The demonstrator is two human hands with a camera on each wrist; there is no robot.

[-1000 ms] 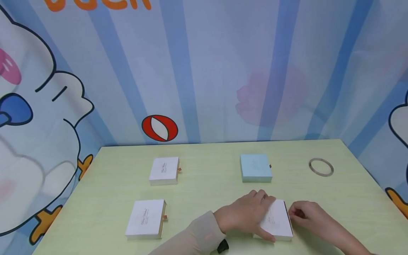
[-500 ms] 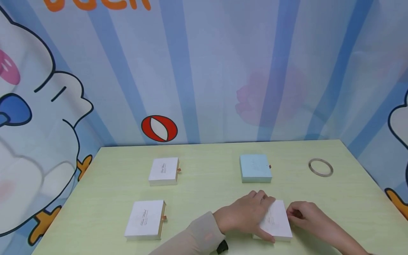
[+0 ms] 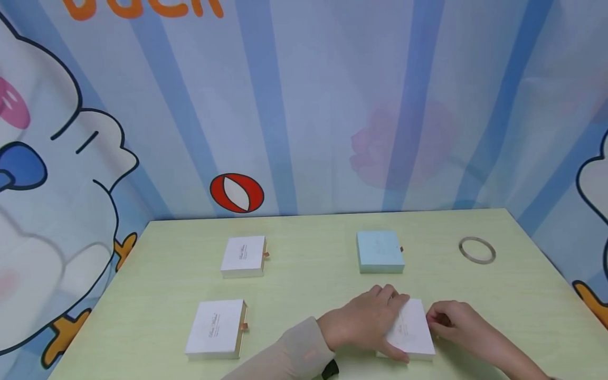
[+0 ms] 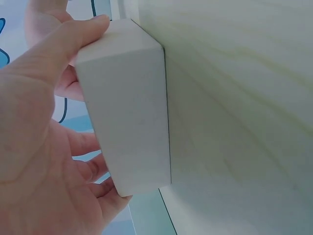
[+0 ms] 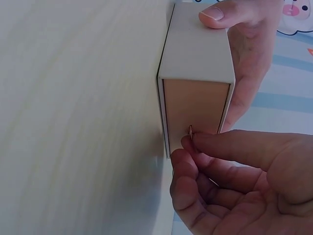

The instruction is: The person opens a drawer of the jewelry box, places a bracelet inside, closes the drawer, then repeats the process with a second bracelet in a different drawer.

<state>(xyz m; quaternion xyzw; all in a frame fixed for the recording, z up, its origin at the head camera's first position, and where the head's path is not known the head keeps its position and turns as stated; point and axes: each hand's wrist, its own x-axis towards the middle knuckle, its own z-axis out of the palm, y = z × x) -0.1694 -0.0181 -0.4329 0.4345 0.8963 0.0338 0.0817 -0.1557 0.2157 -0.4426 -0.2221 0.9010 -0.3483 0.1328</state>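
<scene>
A white drawer-style box [image 3: 412, 335] with small print on its lid lies near the table's front. My left hand [image 3: 363, 323] grips it across the top, thumb on the near side and fingertips at the far side. In the right wrist view, the box's drawer front [image 5: 195, 100] is brownish and sits about level with the sleeve. My right hand [image 3: 465, 326] is at that end, thumb and forefinger pinching a small ribbon pull tab [image 5: 190, 130]. The left wrist view shows the left thumb and fingers around the plain white side [image 4: 124, 117].
A light blue box [image 3: 380, 250] lies behind the held one, and a grey ring [image 3: 477, 250] farther right. Two more white boxes, one at the back [image 3: 244, 255] and one in front [image 3: 216, 328], lie on the left. A printed cloth backdrop [image 3: 313, 105] stands behind the table.
My right hand has shifted slightly left, closer against the box. The dark edge along the box's right end no longer shows in the head view. My left hand keeps its grip.
</scene>
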